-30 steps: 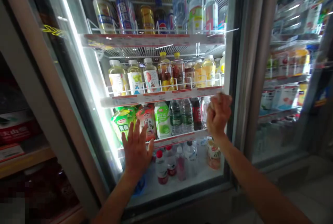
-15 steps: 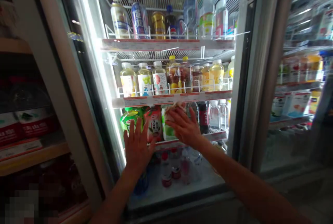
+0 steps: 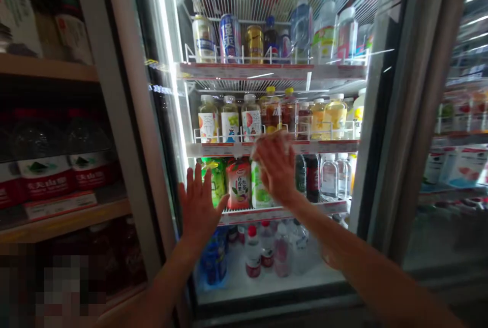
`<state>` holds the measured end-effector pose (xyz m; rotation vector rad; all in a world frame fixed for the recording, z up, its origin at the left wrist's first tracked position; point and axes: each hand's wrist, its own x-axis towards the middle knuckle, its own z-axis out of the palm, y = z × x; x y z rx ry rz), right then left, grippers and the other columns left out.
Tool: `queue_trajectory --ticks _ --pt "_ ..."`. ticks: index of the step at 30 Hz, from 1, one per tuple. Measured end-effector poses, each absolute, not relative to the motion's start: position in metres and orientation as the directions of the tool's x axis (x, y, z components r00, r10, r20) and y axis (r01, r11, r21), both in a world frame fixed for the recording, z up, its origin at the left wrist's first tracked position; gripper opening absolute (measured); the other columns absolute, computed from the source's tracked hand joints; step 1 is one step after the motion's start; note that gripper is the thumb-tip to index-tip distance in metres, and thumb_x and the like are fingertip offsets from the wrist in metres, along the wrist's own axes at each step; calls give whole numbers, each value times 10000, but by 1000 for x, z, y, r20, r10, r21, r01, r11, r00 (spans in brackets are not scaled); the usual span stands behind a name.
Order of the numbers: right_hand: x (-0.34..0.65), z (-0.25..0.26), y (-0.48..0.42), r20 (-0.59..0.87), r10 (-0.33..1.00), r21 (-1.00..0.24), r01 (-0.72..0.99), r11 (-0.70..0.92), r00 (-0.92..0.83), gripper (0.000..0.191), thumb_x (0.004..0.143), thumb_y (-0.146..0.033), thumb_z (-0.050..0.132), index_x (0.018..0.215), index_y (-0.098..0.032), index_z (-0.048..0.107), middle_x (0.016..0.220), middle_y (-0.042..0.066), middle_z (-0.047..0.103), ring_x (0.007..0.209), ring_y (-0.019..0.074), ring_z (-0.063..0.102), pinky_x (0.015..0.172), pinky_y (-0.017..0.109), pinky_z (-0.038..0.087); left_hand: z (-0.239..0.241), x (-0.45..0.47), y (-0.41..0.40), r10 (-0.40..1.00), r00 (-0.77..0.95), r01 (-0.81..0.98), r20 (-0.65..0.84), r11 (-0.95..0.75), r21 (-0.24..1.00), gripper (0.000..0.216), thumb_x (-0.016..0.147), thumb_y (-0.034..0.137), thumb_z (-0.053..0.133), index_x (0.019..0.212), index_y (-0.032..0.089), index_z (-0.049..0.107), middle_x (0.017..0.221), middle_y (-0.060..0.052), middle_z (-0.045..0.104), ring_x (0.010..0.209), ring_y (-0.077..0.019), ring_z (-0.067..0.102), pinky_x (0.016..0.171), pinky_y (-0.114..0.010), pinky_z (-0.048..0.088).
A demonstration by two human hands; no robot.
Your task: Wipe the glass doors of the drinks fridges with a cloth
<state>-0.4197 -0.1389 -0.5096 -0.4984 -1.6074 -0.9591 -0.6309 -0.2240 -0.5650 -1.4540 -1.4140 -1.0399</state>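
My left hand (image 3: pixel 198 208) lies flat with fingers spread on the glass door (image 3: pixel 168 114) of a lit drinks cooler, low on its left side. My right hand (image 3: pixel 277 169) presses against the same glass in front of the second shelf from the bottom. A pale crumpled cloth (image 3: pixel 267 139) shows at its fingertips, and the fingers are curled onto it. Behind the glass stand green and red juice bottles (image 3: pixel 238 183) and dark bottles (image 3: pixel 311 175).
The cooler holds wire shelves of bottles and cans (image 3: pixel 229 38), with more bottles on its floor (image 3: pixel 252 251). A wooden shelf (image 3: pixel 64 221) with boxed goods stands at the left. A second glass-door cooler (image 3: pixel 453 129) is at the right, past the door frame (image 3: pixel 375 114).
My right hand has moved left across the glass from the door's right edge to the middle, opening from a fist to a flatter press. The left hand stays on the glass.
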Motion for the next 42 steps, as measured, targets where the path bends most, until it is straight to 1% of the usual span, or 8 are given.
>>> queue_trajectory --ticks 2,7,11,15,19,35,39,42 --pt "-430 -508 -142 828 -222 536 611 582 -515 644 871 -214 392 1446 -323 125 1402 -13 418 1359 175 270 1147 455 123 -564 -635 -226 317 22 1000 948 -7 -21 747 844 438 498 1445 211 116 1498 -150 207 1397 -288 132 1101 -535 140" --pt "-454 -495 -145 976 -121 218 775 593 -182 655 850 -205 423 1450 -241 164 1454 50 335 1388 236 185 1138 515 70 -563 -646 -233 315 7 1000 949 26 -16 732 851 445 483 1441 187 133 1487 -169 229 1387 -296 174 1092 -546 150" --pt "-479 -484 -148 778 -242 593 549 590 -580 655 831 -196 441 1431 -308 203 1445 -19 350 1396 185 158 1156 483 75 -563 -653 -235 324 18 999 946 34 -30 720 854 455 469 1437 182 147 1480 -172 247 1385 -291 185 1096 -541 134" --pt "-501 -467 -154 948 -128 306 727 615 -291 589 838 -189 424 1408 -231 283 1442 39 354 1392 232 165 1139 534 18 -560 -664 -237 321 6 999 947 29 -16 733 843 482 466 1434 171 161 1479 -177 246 1383 -297 191 1096 -543 128" --pt "-522 -456 -162 668 -344 715 440 544 -660 522 851 -194 416 1360 -283 347 1406 -34 410 1360 152 246 1166 444 32 -554 -680 -244 309 -25 998 951 56 8 727 826 486 486 1418 164 213 1477 -174 255 1377 -302 208 1099 -533 138" --pt "-479 -389 -144 704 -284 697 556 454 -651 494 863 -281 438 1352 -289 368 1453 -30 338 1379 192 195 1145 483 67 -466 -676 -237 168 90 996 982 13 -93 714 842 533 423 1411 146 230 1473 -185 260 1375 -309 208 1090 -544 152" --pt "-429 -387 -129 967 -221 223 846 485 -128 478 868 -254 409 1345 -225 395 1421 59 390 1373 236 211 1106 513 143 -440 -657 -219 177 101 995 979 -12 -100 696 845 549 398 1397 147 269 1481 -174 246 1377 -311 203 1093 -547 137" --pt "-397 -387 -122 898 -236 440 770 463 -371 452 870 -278 407 1321 -295 422 1401 7 423 1359 210 256 1101 476 192 -432 -642 -208 190 122 993 974 -26 -119 681 842 557 388 1390 164 290 1477 -160 264 1379 -313 193 1091 -550 144"
